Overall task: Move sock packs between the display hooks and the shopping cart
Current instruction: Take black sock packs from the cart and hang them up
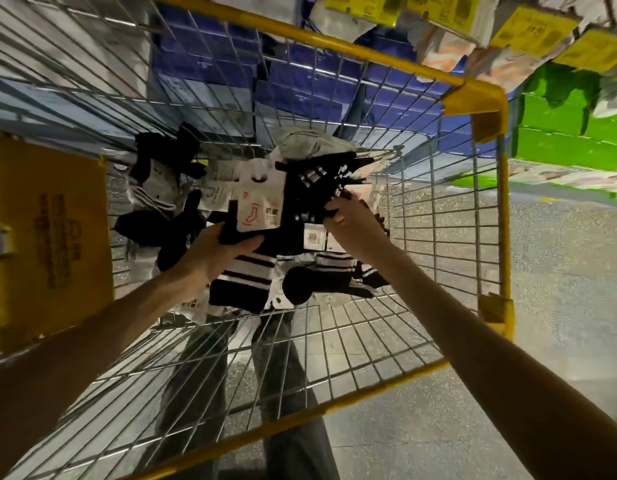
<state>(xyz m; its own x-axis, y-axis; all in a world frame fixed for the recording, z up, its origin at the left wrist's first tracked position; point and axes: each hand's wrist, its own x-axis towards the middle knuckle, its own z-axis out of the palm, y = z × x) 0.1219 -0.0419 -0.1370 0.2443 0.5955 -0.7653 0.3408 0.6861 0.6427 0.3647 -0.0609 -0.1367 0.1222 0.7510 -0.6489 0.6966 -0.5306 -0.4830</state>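
Shopping cart (480,95): a wire basket with a yellow rim, seen from above; two bare arms reach down into it.
Left hand (213,251): inside the cart, near its middle; the fingers (244,244) are curled round the lower edge of a black sock pack (258,211) with a white card label.
Right hand (352,220): inside the cart, just right of that pack; the fingers pinch black socks with white bars (317,181).
One bundle or two: I cannot tell; the held pieces overlap.
Striped sock pack (244,275): black and white, in the cart under the hands, toward its near wall.
Other sock packs (161,168): a black and grey heap at the cart's left side, beside the yellow panel (50,237).
Hanging sock packs (528,32): yellow cards, above the cart's far right corner, blurred.
Blue boxes (300,81): behind the cart's far wall.
Floor (559,271): speckled grey, right of the cart.
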